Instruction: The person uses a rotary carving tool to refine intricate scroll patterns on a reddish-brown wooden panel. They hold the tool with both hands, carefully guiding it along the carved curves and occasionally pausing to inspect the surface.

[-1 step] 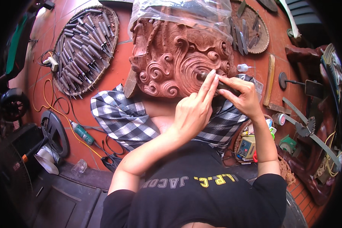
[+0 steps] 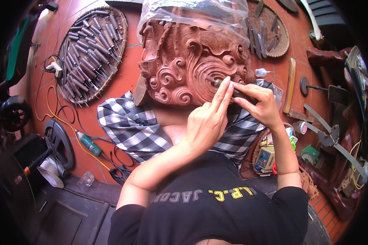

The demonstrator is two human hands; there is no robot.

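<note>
A reddish-brown wood carving [image 2: 180, 77] with swirling, curled relief stands in front of me, between my legs in checked cloth. My right hand [image 2: 266, 107] is closed round the dark handle of a carving chisel [image 2: 243, 96] at the carving's near right side. My left hand [image 2: 205, 124] reaches across, its long fingers pressed together against the chisel's front part; its thumb is hidden. The chisel's metal end points up and left onto a large spiral. Its cutting edge is too small to make out.
Clear plastic sheet [image 2: 192, 14] covers the carving's far end. A round basket [image 2: 125, 36] of many chisels lies at left, another basket [image 2: 284, 47] with blades at far right. A small bottle [image 2: 262, 72], a green power tool [image 2: 89, 145] and cords are on the tiled floor.
Both hands and the chisel hold nearly the same place, with only a very slight shift at the chisel's front end. The carving appears still.
</note>
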